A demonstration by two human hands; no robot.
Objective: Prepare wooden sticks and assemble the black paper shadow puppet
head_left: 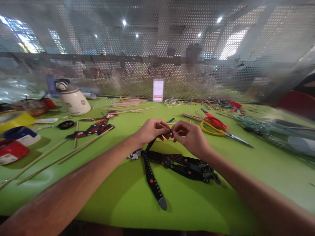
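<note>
A black jointed figure like a flat shadow puppet (192, 165), dotted with red, pink and green, lies on the green tabletop. One of its limbs hangs toward me and ends in a grey tip. Another dark limb rises to my left hand (154, 130), whose fingers are pinched round its end. Close against it, my right hand (189, 132) is pinched at the same dark end; any small thing between those fingertips is too small to make out. A white patterned piece (135, 155) shows at the figure's left end.
Yellow-handled scissors (221, 131) and red-handled ones (214, 120) lie to the right. A second, reddish figure (95, 128) with thin sticks (78, 149) lies left. Tape rolls (21, 135) and a white jug (75, 102) stand farther left. A lit phone (158, 90) leans against perforated mesh.
</note>
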